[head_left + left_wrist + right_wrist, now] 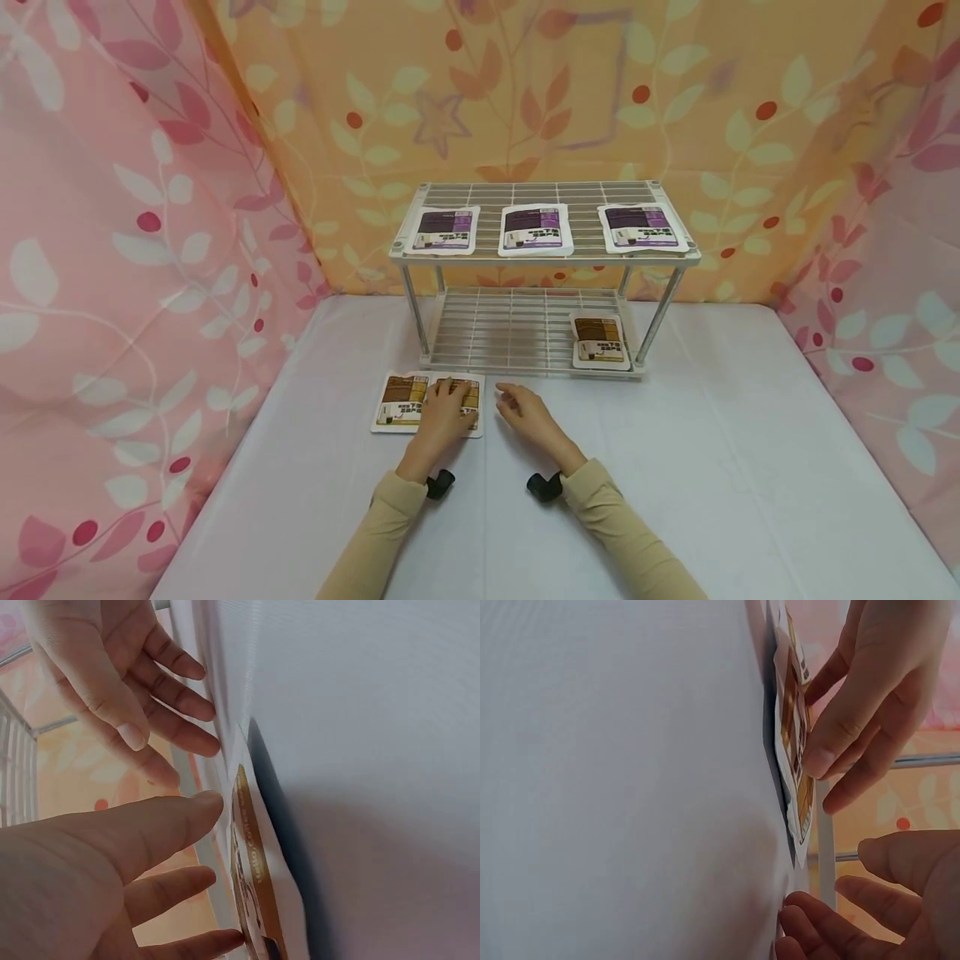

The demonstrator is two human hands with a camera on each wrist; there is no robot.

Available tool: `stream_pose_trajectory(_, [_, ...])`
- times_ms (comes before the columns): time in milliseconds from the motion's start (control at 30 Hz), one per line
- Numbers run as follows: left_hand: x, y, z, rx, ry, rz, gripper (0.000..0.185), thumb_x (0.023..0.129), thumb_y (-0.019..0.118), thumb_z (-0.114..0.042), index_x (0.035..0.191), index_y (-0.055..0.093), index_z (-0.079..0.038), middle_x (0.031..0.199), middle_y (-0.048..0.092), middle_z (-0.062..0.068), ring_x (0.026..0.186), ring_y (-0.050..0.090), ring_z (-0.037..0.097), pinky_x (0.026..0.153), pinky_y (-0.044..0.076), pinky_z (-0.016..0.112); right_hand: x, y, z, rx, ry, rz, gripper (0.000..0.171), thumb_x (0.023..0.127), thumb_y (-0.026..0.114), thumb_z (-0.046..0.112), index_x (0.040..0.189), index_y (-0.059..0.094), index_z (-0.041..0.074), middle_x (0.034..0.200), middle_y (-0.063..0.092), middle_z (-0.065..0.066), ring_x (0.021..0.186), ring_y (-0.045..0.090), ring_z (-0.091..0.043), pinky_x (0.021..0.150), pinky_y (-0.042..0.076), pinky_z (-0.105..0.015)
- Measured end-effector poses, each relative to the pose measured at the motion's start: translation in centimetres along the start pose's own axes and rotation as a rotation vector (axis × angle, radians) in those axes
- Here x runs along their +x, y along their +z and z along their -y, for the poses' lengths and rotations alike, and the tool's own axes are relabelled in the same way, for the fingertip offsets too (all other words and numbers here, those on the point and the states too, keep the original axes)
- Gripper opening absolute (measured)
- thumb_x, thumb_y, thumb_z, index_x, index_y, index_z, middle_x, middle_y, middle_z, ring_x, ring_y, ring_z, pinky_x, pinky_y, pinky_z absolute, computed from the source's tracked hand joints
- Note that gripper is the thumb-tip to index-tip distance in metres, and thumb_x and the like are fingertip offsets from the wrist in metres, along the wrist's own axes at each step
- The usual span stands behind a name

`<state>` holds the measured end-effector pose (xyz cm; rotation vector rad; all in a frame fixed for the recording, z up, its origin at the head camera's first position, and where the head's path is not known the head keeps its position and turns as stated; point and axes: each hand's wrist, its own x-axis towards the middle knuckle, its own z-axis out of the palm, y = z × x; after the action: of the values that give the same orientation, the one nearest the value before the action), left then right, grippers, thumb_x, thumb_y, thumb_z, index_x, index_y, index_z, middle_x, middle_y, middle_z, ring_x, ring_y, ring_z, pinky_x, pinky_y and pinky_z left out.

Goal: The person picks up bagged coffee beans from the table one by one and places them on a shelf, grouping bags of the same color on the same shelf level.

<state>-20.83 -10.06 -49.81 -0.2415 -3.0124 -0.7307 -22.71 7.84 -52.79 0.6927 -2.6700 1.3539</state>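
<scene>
Two flat white pouches with brown-and-gold labels lie side by side on the table in front of the rack. My left hand (444, 415) is over the right-hand pouch (472, 393), its fingers spread and loosely bent, with fingertips right at the surface. In the left wrist view, the thumb and fingers of that hand come close along the pouch (259, 877). The left-hand pouch (397, 402) shows beside the hand. Just right of the pair, my right hand (531, 414) is low over the table with relaxed fingers and holds nothing.
A white two-tier wire rack (517, 262) stands behind the hands. Its top shelf bears three purple-labelled pouches: left (444, 230), middle (535, 229), right (643, 227). Another brown-labelled pouch (600, 341) lies at the lower shelf's right end. Floral curtains surround the white table (750, 467).
</scene>
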Motion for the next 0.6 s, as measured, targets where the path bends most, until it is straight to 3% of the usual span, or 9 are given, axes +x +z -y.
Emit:
stream_pose_trajectory(400, [0.0, 0.0, 0.8, -0.054, 0.071, -0.048, 0.051, 0.081, 0.071, -0.024, 0.126, 0.055, -0.005, 0.13, 0.046, 0.024, 0.116, 0.038, 0.048, 0.09, 0.04, 0.061, 0.0, 1.4, 0.8, -0.044, -0.124, 0.057, 0.036, 0.09, 0.057, 0.009, 0.121, 0.055, -0.007, 0.11, 0.063, -0.023, 0.1, 0.059, -0.034, 0.087, 0.044, -0.049])
stream_pose_trajectory(600, [-0.1, -0.1, 1.0, -0.104, 0.077, -0.04, 0.05, 0.082, 0.07, -0.023, 0.126, 0.054, -0.004, 0.13, 0.047, 0.024, 0.117, 0.038, 0.048, 0.092, 0.04, 0.056, -0.1, 1.6, 1.2, -0.058, -0.119, 0.062, 0.036, 0.089, 0.058, 0.009, 0.121, 0.056, -0.007, 0.114, 0.062, -0.022, 0.103, 0.057, -0.035, 0.087, 0.043, -0.05])
